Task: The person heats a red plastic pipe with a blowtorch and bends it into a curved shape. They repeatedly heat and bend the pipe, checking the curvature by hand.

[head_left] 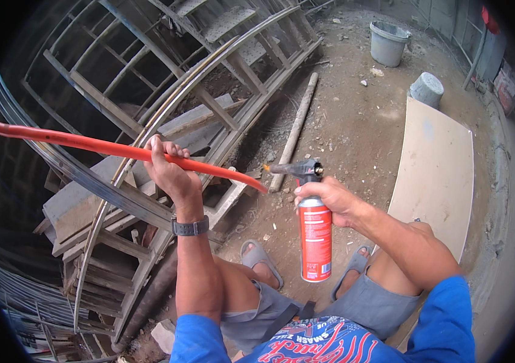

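Observation:
My left hand (174,172) is wrapped around a long orange-red plastic pipe (91,144). The pipe slants from the far left down toward the middle, with a slightly bent right end and a wider lip at its left end. In my right hand (335,199) is a blowtorch (315,236), a red and white gas can with a black burner head. Its nozzle points left at the pipe's right end, a small gap away. A faint orange glow shows at the nozzle tip. My right fingers close around the top of the can.
Wooden ladders and frames (221,109) fill the left side, with metal bars (118,196) among them. A wooden pole (297,130) lies on the dirt ground ahead. At the right lies a pale board (432,175). Two grey buckets (389,53) are at the back right, one tipped over.

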### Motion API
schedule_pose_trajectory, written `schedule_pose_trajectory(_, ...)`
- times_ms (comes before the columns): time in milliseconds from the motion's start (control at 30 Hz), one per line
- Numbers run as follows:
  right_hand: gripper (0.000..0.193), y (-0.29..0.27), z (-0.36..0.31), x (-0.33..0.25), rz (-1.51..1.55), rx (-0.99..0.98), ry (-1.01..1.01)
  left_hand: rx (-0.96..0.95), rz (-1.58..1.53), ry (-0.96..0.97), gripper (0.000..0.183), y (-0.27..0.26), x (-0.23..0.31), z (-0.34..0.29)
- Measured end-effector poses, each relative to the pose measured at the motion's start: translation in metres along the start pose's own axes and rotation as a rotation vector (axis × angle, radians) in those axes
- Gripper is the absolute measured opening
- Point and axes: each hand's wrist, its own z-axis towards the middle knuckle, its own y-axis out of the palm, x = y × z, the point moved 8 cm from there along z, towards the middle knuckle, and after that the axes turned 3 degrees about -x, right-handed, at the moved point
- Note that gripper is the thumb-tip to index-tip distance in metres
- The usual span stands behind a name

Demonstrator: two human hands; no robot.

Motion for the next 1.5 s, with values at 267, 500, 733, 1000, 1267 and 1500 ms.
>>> schedule_pose_trajectory(267, 0.02, -0.005, 0.011, 0.018, -0.073, -0.053, 0.096, -0.011, 0.089, 0.128, 0.024, 0.003, -0.013, -0.011)
schedule_pose_trajectory(500, 0.023, -0.011, -0.001, 0.019, -0.167, -0.074, 0.081, -0.027, 0.024, 0.085, 0.03, 0.018, -0.018, -0.016)
schedule_pose_trajectory(733, 0.023, 0.008, -0.014, 0.004, -0.175, -0.224, 0.095, -0.032, 0.103, 0.189, 0.032, 0.007, -0.014, -0.015)
schedule_pose_trajectory(1000, 0.024, 0.012, -0.004, -0.007, -0.253, -0.172, 0.03, 0.011, 0.031, 0.123, 0.034, -0.002, -0.004, -0.012)
schedule_pose_trajectory(1267, 0.028, 0.025, -0.025, -0.028, -0.362, -0.136, -0.063, -0.124, 0.0, 0.167, 0.039, 0.005, -0.002, -0.004)
schedule_pose_trajectory(1500, 0.042, -0.005, -0.01, -0.001, -0.887, 0.04, 0.099, -0.089, -0.053, 0.122, 0.041, 0.007, -0.005, -0.005)
